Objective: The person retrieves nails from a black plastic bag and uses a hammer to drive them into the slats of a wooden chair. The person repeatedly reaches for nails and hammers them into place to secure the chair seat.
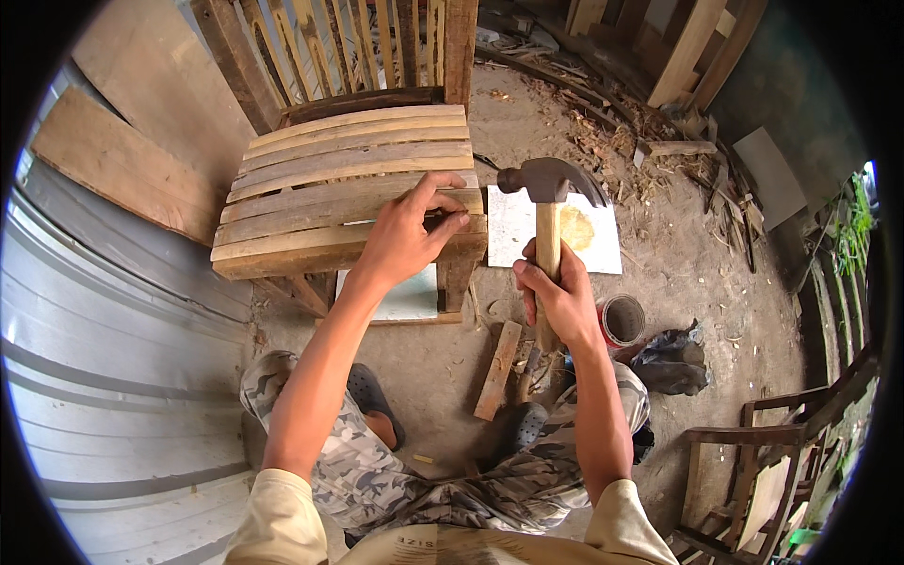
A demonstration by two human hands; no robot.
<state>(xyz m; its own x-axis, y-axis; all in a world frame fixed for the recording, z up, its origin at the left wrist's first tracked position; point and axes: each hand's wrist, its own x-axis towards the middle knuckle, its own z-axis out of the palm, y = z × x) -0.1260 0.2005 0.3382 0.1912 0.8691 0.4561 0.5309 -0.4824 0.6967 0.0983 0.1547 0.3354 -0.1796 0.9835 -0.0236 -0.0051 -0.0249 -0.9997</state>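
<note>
A claw hammer (548, 221) with a dark metal head and a pale wooden handle stands upright in my right hand (565, 297), whose fingers wrap round the handle. Its head is level with the right edge of a slatted wooden chair seat (348, 174), off to the side of it. Over the front right corner of that seat is my left hand (414, 226), fingers curled and thumb bent toward them. Whatever those fingers hold, if anything, is too small to make out. Behind the seat rises the slatted chair back (348, 47).
A stained white board (598, 231) lies on the floor right of the chair. Nearer are a round can (621, 320), a black plastic bag (670, 360) and a wood offcut (497, 372). Wood scraps (603, 118) litter the far right. Corrugated metal sheeting (104, 377) lines the left.
</note>
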